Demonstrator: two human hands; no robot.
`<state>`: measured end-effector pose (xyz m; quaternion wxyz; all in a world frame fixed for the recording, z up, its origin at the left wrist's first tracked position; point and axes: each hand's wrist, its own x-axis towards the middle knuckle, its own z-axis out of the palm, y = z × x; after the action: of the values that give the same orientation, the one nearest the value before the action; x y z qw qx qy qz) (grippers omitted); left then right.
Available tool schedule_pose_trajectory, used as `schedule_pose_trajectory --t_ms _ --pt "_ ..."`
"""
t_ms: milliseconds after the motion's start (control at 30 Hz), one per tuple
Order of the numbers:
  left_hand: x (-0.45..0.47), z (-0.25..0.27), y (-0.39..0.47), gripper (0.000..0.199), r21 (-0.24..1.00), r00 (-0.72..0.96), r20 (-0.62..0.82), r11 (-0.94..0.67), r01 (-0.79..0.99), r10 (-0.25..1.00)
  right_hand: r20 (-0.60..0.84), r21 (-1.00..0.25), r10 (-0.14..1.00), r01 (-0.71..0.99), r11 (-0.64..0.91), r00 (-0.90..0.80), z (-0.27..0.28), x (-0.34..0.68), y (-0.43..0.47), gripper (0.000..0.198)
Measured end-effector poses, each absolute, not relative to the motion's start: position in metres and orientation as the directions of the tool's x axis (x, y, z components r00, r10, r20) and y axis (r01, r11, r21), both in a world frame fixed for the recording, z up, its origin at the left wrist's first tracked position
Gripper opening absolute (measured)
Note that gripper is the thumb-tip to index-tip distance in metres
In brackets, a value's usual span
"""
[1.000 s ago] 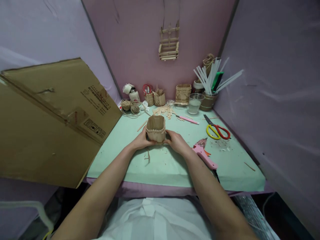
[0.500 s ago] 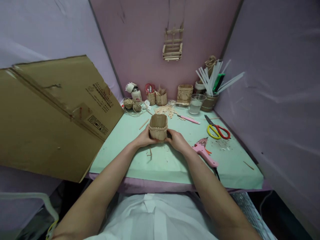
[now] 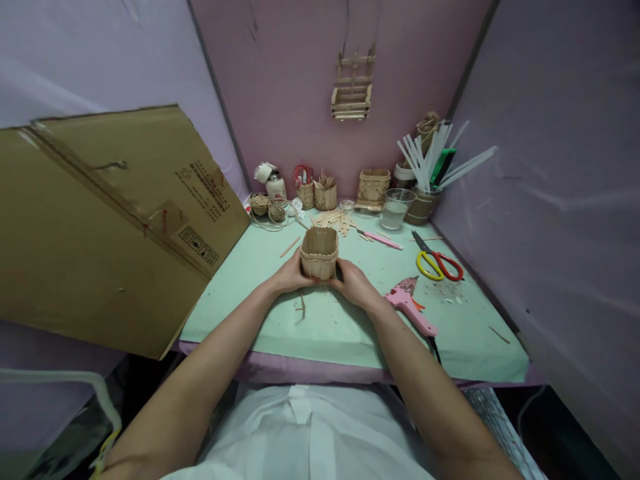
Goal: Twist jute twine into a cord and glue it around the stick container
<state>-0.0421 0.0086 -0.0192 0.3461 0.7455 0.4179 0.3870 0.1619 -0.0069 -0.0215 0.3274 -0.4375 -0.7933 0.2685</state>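
A small tan basket (image 3: 319, 265) with a braided rim is upright in the middle of the table, its open top facing me. My left hand (image 3: 290, 275) closes on its left side, and my right hand (image 3: 351, 281) on its right. Both thumbs lie along the lower front edge; the other fingers are partly hidden behind the basket. Whether its base touches the table I cannot tell. A short twig-like scrap (image 3: 301, 305) lies just in front of it. To the right of my right hand rests a pink glue gun (image 3: 411, 310).
Scissors (image 3: 436, 262) with yellow and red handles lie on the right. Behind the basket are loose wooden sticks (image 3: 336, 220), a pink pen-like tool (image 3: 383, 240) and a cup of water (image 3: 395, 212). Twine balls (image 3: 260, 205) sit back left. A large cardboard sheet (image 3: 115, 233) leans over the left edge.
The whole view has shifted slightly, so things appear a little farther right. My hands keep the same hold on the basket.
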Motion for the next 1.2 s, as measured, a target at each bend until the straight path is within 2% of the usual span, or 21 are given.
schedule_pose_trajectory --t_ms 233,467,667,800,933,1033,1133,1200 --pt "-0.039 -0.014 0.005 0.096 0.823 0.36 0.329 -0.452 0.344 0.873 0.27 -0.701 0.874 0.54 0.467 -0.404 -0.025 0.161 -0.005 0.041" --pt "-0.039 -0.015 0.006 0.096 0.832 0.364 0.313 -0.438 0.34 0.877 0.298 -0.7 0.864 0.522 0.487 -0.407 -0.026 0.162 -0.006 0.042" --pt "-0.041 -0.011 0.004 0.104 0.854 0.41 0.284 -0.423 0.303 0.867 0.274 -0.749 0.844 0.448 0.488 -0.461 -0.025 0.168 -0.005 0.062" --pt "-0.042 -0.013 0.005 0.106 0.854 0.438 0.273 -0.425 0.299 0.856 0.284 -0.738 0.849 0.464 0.49 -0.445 -0.026 0.168 -0.003 0.056" --pt "-0.041 -0.013 0.003 0.097 0.885 0.362 0.26 -0.371 0.281 0.895 0.301 -0.745 0.87 0.474 0.47 -0.39 -0.025 0.167 -0.002 0.051" --pt "-0.043 -0.006 -0.003 0.089 0.945 0.3 0.226 -0.283 0.163 0.927 0.349 -0.816 0.878 0.353 0.457 -0.328 -0.021 0.168 -0.004 0.054" --pt "-0.046 0.001 -0.009 0.086 0.987 0.303 0.157 -0.16 -0.015 0.94 0.389 -0.879 0.867 0.156 0.451 -0.312 -0.017 0.168 -0.007 0.056" --pt "-0.047 0.002 -0.01 0.085 0.992 0.297 0.102 -0.077 -0.097 0.949 0.397 -0.894 0.866 0.087 0.44 -0.302 -0.016 0.167 -0.009 0.057"
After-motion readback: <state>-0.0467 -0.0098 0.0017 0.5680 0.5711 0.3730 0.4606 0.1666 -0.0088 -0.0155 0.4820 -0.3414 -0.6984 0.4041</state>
